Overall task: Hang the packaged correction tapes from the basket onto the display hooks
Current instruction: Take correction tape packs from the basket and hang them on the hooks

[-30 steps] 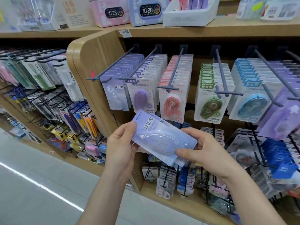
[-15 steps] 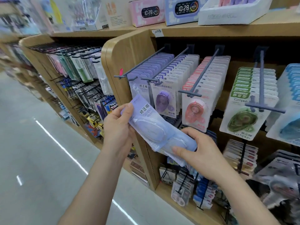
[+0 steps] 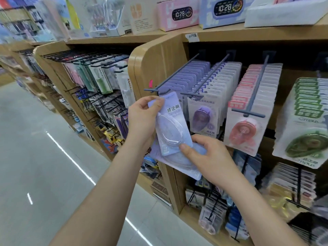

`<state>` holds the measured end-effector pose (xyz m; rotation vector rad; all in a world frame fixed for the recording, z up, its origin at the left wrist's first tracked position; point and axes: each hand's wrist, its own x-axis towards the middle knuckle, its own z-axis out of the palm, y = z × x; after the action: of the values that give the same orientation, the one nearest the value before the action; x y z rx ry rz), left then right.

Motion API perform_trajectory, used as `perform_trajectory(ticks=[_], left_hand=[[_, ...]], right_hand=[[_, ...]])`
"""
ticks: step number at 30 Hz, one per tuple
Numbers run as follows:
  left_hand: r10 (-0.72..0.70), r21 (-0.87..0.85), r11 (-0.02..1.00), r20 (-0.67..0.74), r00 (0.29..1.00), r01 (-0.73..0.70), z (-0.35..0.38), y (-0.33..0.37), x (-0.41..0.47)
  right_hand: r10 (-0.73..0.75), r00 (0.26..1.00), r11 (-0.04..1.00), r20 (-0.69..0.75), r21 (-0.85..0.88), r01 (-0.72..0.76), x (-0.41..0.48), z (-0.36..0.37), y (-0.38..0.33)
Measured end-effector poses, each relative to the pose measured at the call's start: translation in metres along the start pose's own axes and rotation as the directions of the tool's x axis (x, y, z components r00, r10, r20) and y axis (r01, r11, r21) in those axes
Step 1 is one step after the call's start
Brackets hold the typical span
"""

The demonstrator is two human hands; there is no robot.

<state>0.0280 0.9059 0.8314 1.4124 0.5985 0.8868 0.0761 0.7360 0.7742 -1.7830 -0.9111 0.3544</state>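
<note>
Left hand (image 3: 142, 121) was closed in a narrow pinch: thumb and forefinger were clamped on the top-left corner of a lavender correction tape pack (image 3: 173, 125), other fingers were curled behind the card. Pack was held near upright, slightly tilted, top edge just under the front crossbar of the leftmost display hook (image 3: 177, 71); whether the hang hole was on the hook tip could not be told. Right hand (image 3: 209, 158) was half closed: thumb was pressed on the lower end of the pack's clear blister, other fingers were hidden under a second lavender pack (image 3: 179, 161), which was held below and behind the first. The two packs were overlapped and touching

Writing read: "修正帯" was printed in dark characters on the held pack's header, faint "Campus" below it. The same hook was loaded with a row of matching lavender cards. Next hook rightward was stocked with purple tape packs (image 3: 202, 118), then coral-red packs (image 3: 243, 129), then green packs (image 3: 305, 144) marked "Campus" on header and card foot. "KAACA" was read on tall packs (image 3: 101, 77) in the bay to the left. "10:28" was shown on a pink clock box (image 3: 179, 14) and a blue clock box (image 3: 225, 8) on the top shelf (image 3: 266, 35). Smaller print was too blurred to be read
</note>
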Motion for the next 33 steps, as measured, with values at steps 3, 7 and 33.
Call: perform_trajectory(ticks=[3, 7, 33], left_hand=[[0.035, 0.001, 0.999, 0.03, 0.999, -0.035, -0.005, -0.004, 0.016], [0.095, 0.031, 0.995, 0.113, 0.989, -0.099, -0.013, -0.007, 0.034], [0.267, 0.641, 0.51, 0.515, 0.814, -0.574, -0.036, -0.023, 0.026]], right_hand=[[0.014, 0.999, 1.0, -0.033, -0.027, -0.015, 0.007, 0.015, -0.003], [0.03, 0.997, 0.999, -0.068, -0.029, -0.032, 0.012, 0.033, -0.005], [0.162, 0.922, 0.979, -0.351, -0.057, -0.194, 0.017, 0.056, -0.012]])
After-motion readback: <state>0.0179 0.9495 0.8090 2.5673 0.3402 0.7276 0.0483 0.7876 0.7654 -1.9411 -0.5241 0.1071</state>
